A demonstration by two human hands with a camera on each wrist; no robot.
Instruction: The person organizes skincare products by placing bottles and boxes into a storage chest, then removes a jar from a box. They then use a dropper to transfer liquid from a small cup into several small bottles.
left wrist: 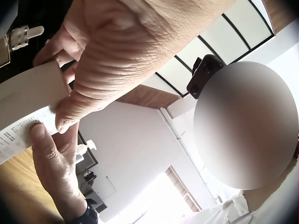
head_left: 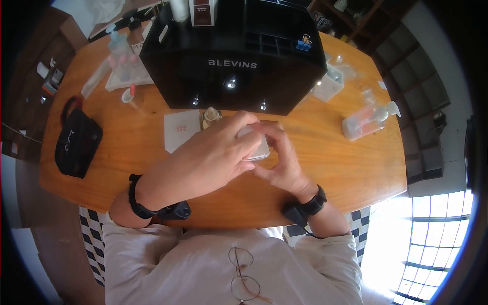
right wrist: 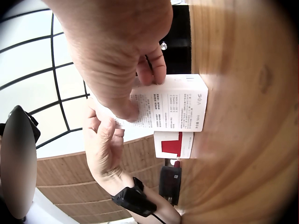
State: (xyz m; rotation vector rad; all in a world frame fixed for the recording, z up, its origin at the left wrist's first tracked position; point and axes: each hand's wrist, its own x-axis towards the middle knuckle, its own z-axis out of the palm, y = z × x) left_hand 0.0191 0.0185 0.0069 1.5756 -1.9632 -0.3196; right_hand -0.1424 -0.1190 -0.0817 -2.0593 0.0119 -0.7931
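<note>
Both hands hold a white carton (head_left: 261,148) above the table, in front of the person. Lines of small print cover one side of the carton (right wrist: 175,105) in the right wrist view. My left hand (head_left: 218,150) reaches across and grips one end between thumb and fingers. From the other side my right hand (head_left: 282,160) pinches it, with its thumb on the printed face in the left wrist view. Just behind the hands stands a small dropper bottle (head_left: 210,116). A flat white box (head_left: 182,131) with red lettering lies left of that bottle.
A large glossy black case (head_left: 231,86) marked BLEVINS fills the back middle. At right lies a clear pump bottle (head_left: 363,122). A black pouch (head_left: 79,140) is on the left, with a small cup (head_left: 129,96) and a white tray (head_left: 124,80) of bottles behind.
</note>
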